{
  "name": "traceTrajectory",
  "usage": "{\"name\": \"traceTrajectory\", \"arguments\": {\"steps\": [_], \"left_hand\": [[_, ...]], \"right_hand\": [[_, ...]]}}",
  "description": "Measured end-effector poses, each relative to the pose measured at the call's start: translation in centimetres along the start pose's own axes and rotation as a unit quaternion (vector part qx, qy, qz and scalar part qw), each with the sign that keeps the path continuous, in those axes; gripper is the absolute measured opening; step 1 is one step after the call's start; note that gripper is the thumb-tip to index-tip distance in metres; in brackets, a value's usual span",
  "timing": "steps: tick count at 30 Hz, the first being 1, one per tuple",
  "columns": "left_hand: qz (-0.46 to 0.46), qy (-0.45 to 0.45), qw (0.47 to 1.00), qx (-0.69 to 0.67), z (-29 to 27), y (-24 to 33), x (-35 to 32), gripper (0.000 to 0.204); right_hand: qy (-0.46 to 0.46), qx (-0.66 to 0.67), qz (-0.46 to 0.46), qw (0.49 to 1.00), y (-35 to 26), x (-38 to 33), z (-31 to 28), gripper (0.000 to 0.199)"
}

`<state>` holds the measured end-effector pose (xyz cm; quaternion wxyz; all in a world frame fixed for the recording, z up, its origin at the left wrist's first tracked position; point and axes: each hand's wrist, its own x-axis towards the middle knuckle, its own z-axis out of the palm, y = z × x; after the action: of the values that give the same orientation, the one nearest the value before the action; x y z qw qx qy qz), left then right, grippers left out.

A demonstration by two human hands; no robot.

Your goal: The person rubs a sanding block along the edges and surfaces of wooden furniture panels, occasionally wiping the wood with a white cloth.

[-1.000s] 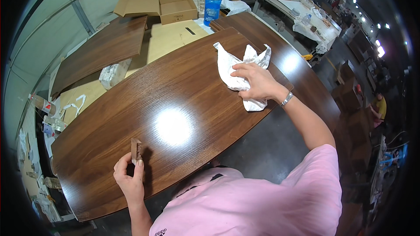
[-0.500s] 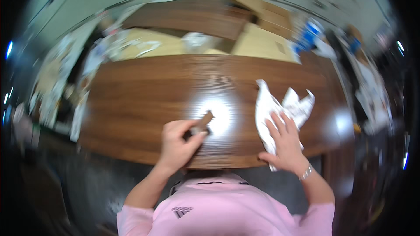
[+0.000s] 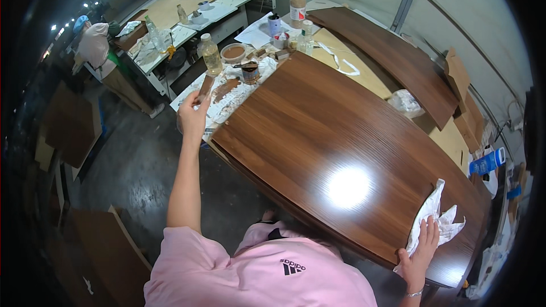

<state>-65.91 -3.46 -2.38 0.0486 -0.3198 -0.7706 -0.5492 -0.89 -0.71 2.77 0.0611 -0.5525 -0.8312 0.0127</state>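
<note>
A small brown block (image 3: 206, 87) is pinched upright between the thumb and fingers of the person's left hand (image 3: 192, 115), which is closed on it at the near edge of a paste-smeared work surface (image 3: 213, 115). Just beyond the block, a patch of brown paste (image 3: 227, 89) lies on that surface, with a dark open can (image 3: 250, 73) beside it. Further back stand a round tub (image 3: 233, 52) of brown paste and a clear bottle (image 3: 211, 55) with yellowish liquid. The right hand (image 3: 418, 253) is well apart from the left, its fingers extended and spread on a crumpled white cloth (image 3: 427, 211); whether the fingers grip any of the fabric, one cannot tell. The cloth lies on the right end of a large, glossy brown wood panel (image 3: 307, 125), which bears a bright reflection. Past the panel's far edge, a second brown panel (image 3: 392, 59) sits tilted near a white wrapped bundle (image 3: 405, 102), and a blue bottle (image 3: 487, 162) is near the right end. At upper left, a co-worker (image 3: 94, 45) in a blue cap is beside another table (image 3: 170, 8).
</note>
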Motion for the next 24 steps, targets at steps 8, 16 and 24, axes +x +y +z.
{"name": "traceTrajectory", "arguments": {"steps": [8, 16, 24], "left_hand": [[-0.100, -0.088, 0.947, 0.292, 3.5, -16.0, 3.1, 0.039], [0.050, -0.084, 0.995, 0.014, 5.1, -13.5, 8.4, 0.030], [0.136, -0.400, 0.884, -0.197, 5.5, 13.3, 2.4, 0.031]], "right_hand": [[0.013, -0.003, 0.055, 0.998, -6.2, 2.6, 0.3, 0.087], [0.024, 0.081, -0.103, 0.991, -16.2, 10.4, 0.8, 0.060], [0.131, 0.265, -0.230, 0.927, -20.9, 16.0, -2.0, 0.048]]}}
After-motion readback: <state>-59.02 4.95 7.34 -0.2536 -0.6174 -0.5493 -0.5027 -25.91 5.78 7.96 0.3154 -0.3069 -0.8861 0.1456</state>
